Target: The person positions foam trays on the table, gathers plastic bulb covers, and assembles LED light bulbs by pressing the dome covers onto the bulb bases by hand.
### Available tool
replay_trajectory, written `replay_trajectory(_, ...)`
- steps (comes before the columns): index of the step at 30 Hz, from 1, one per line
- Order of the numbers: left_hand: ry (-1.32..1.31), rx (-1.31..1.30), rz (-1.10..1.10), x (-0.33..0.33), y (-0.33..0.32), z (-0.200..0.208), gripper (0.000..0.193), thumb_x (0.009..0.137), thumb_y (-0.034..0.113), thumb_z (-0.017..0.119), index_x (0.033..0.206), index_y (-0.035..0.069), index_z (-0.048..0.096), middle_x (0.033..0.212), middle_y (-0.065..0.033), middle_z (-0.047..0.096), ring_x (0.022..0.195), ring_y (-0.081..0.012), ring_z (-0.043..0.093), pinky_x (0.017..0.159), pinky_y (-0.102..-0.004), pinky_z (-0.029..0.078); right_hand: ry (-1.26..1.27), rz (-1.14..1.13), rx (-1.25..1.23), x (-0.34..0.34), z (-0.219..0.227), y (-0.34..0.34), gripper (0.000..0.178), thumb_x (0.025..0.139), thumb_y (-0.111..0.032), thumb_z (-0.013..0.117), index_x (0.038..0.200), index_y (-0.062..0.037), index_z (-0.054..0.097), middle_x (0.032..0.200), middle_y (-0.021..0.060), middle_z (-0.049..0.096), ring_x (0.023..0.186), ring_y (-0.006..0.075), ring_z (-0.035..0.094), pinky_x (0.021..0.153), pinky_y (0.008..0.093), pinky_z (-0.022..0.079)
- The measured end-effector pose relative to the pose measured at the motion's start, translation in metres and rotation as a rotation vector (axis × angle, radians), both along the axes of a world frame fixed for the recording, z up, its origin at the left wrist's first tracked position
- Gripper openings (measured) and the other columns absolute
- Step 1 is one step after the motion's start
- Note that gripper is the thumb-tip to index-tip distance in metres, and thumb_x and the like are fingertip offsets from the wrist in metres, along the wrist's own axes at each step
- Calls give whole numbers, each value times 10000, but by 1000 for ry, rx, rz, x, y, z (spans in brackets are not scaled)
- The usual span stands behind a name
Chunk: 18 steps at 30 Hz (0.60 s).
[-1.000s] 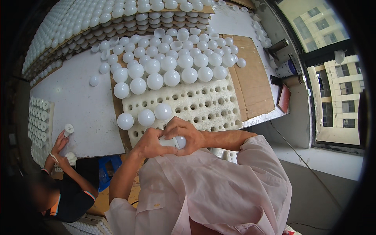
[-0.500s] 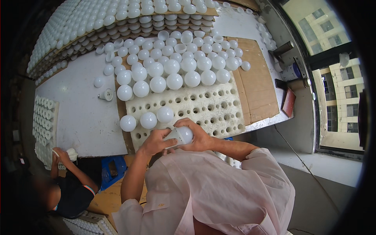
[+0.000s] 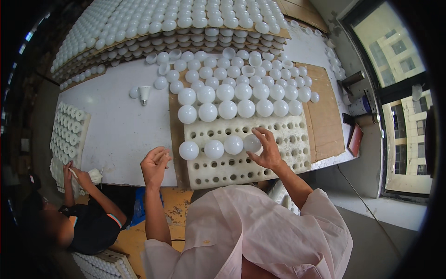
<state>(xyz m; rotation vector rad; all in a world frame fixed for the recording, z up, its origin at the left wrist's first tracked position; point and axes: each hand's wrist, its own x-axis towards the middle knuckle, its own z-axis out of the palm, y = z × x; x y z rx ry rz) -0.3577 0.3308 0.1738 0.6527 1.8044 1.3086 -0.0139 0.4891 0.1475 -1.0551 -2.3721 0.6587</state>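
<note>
My right hand (image 3: pixel 267 151) reaches over a pale foam tray (image 3: pixel 223 174) dotted with holes. Its thumb and fingers are closed around the white dome of a light bulb (image 3: pixel 251 143), the rightmost in a short row. Three other bulbs stand to its left, the nearest being a white bulb (image 3: pixel 233 145). The base of the held bulb is hidden. Left of the tray, my left hand (image 3: pixel 155 165) is raised with curled fingers drawn together, and no object shows in it. Behind, two rows of round bulbs (image 3: pixel 227 110) stand in the tray.
Loose white domes (image 3: pixel 220 73) crowd brown cardboard (image 3: pixel 325 111). A lamp housing (image 3: pixel 145 95) lies beside a dome (image 3: pixel 134 92). Stacked boards of domes (image 3: pixel 186 22) fill the back. At left, a co-worker's hands (image 3: pixel 76 176) work near a tray of white parts (image 3: pixel 69 132).
My hands have parted. The bulb they held together is now in the tray row under my right hand; my left hand has moved left. The lamp housing lies turned differently. The view has shifted.
</note>
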Motion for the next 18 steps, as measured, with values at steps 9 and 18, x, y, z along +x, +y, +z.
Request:
replay_trajectory(9,615,-217,170,-197,120,-115,525,776,289,730,1153,-43,578,1115,-233,636,996,-313,646,844,-389,518,108,-241,-2,-25,12,-60,593,673,-21,740,1225,-65,527,1210,185,494,1089,341,517,897,407,466)
replay_trajectory(18,885,-371,272,-264,239,-222,525,693,356,794,987,-50,638,970,-222,657,911,-404,630,808,-458,506,7,-473,-113,30,26,-59,446,729,-39,722,1155,-108,611,1179,125,543,1002,251,584,778,319,516)
